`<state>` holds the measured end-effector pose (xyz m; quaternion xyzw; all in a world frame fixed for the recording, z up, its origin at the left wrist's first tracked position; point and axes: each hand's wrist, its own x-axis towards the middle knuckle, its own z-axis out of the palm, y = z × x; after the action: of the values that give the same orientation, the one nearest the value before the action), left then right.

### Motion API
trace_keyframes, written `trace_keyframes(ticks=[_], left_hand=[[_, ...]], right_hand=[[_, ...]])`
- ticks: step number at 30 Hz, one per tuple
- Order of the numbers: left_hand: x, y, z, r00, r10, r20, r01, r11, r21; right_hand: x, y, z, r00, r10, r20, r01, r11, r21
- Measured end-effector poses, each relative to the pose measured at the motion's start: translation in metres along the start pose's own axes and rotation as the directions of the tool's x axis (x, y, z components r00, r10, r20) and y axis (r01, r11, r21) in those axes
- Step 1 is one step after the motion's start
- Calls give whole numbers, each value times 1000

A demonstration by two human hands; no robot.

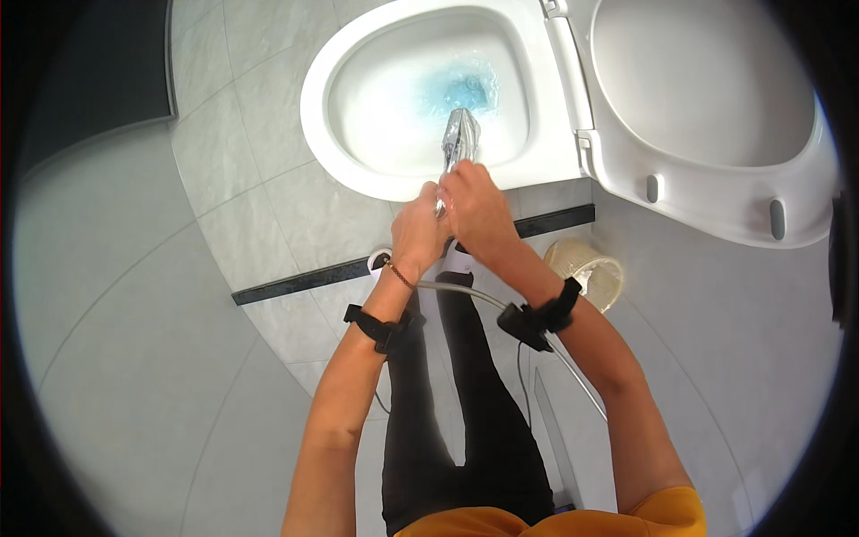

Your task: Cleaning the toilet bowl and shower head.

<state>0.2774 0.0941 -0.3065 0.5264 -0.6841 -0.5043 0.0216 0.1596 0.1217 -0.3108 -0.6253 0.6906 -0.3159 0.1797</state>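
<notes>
Both my hands are closed round a shiny chrome handheld shower head [461,136], which tilts out over the white toilet bowl [376,98]. My left hand [419,234] grips the lower end of its handle. Just above and to the right, my right hand [479,206] is closed on it too, its fingertips close to the left hand's. Blue-tinted water [461,92] lies in the bowl beyond the shower head, its surface rippled. A grey hose [483,295] passes below my wrists and off to the lower right.
The toilet seat and lid [707,85] are swung back to the right. A beige lined waste bin [591,273] stands beside my right forearm. A dark strip [304,285] crosses the grey tiled floor [242,219] before my feet. A dark panel [98,80] is at upper left.
</notes>
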Motion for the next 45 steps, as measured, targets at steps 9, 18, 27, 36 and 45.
trace_keyframes(ticks=[9,18,27,36,45], left_hand=[[3,0,-3,1000,-9,-8,9,993,121],[12,13,-4,1000,-12,-12,14,987,160],[5,22,0,1000,26,-8,-26,998,52],[-1,14,0,992,117,-48,-110,985,131],[-3,3,-1,999,46,-25,-39,969,244]], right_hand=[[-1,-20,-3,997,11,72,-7,999,-48],[12,-5,-3,999,7,39,-5,998,-65],[48,35,-9,975,149,-164,-157,987,-38],[42,23,-14,997,-10,-82,-1,991,-131],[7,9,9,999,28,43,-27,999,-28]])
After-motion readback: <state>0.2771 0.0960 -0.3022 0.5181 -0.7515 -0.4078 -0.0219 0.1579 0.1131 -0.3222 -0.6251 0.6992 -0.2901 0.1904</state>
